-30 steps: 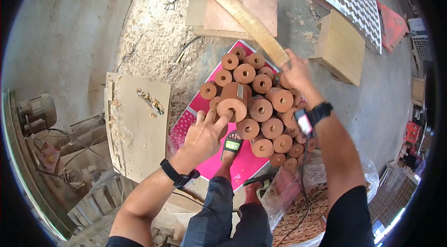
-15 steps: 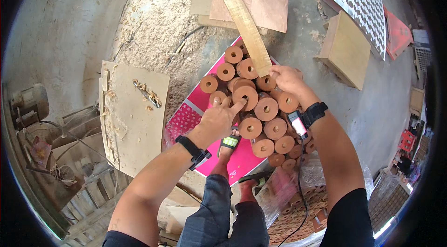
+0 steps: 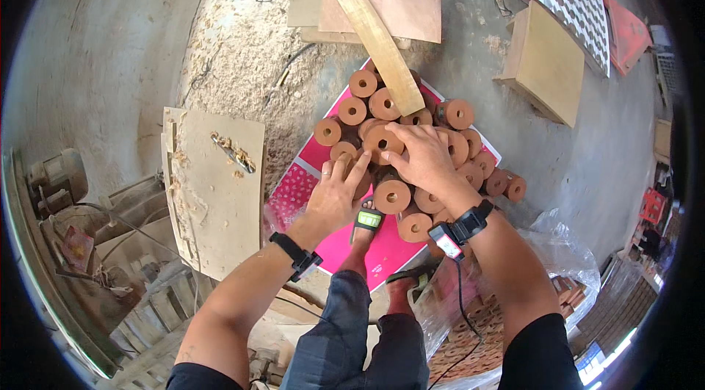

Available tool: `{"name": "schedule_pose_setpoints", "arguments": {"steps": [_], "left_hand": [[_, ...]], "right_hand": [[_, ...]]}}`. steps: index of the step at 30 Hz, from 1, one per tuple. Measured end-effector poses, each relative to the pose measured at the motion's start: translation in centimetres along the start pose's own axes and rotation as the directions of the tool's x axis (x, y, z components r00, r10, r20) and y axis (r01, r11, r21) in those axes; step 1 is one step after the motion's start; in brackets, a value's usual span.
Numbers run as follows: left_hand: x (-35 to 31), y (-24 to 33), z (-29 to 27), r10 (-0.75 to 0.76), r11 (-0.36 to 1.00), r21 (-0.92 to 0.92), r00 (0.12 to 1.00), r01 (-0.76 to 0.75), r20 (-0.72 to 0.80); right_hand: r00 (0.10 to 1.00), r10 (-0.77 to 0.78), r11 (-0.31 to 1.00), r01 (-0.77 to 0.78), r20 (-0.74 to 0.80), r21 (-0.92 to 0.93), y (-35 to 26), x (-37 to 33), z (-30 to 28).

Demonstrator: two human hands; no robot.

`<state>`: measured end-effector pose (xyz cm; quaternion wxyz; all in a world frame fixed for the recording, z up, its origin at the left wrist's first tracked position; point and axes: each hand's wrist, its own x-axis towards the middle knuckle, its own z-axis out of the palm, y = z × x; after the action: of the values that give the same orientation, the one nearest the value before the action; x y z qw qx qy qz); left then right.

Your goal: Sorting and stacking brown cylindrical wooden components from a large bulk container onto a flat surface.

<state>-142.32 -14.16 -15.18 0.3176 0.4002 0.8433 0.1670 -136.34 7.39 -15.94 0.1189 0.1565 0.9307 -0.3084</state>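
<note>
Reddish-brown cylinders with round centre holes stand bunched on a pink printed sheet (image 3: 382, 250) in front of me. My right hand (image 3: 426, 159) spans the right side of one raised brown cylinder (image 3: 384, 139), its thumb at the lower edge and its forefinger at the upper edge. On the near left side, my left hand (image 3: 336, 188) has its fingers apart, with fingertips close to or touching that same cylinder's edge. Its palm hangs over the left cylinders. A long pale wooden plank (image 3: 378, 37) rests its near end on the far cylinders, just beyond my right hand.
Plywood sheets (image 3: 404, 1) lie beyond. A tan board with shavings (image 3: 217, 199) is at left, beside sawdust (image 3: 242, 52). A wooden box (image 3: 543, 59) and a white perforated panel (image 3: 558, 1) stand at right. Plastic wrap (image 3: 558, 250) covers more brown pieces near my right leg.
My right hand has come left and nearer, from beside the plank's end onto the raised cylinder. My left hand has drawn slightly back, its finger away from the hole. More cylinders show at right.
</note>
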Motion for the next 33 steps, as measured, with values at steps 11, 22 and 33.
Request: {"name": "schedule_pose_setpoints", "arguments": {"steps": [11,22,33], "left_hand": [[1.4,-1.5,3.5,0.142,0.918,-0.3,0.921,-0.259,-0.362],[-3.2,-8.3,3.6,-0.322,0.858,-0.408,0.946,0.312,0.045],[-9.1,20.9,8.9,0.089,0.996,-0.038,0.874,-0.081,0.477]], "right_hand": [[0.947,0.215,0.943,-0.138,-0.239,0.302,-0.3,-7.0,-3.8],[0.566,0.732,0.677,-0.545,-0.379,0.494,2.2,-38.8,-3.1],[-0.032,0.869,0.226,-0.861,-0.494,0.455,17.9,-71.8,-2.6]]}}
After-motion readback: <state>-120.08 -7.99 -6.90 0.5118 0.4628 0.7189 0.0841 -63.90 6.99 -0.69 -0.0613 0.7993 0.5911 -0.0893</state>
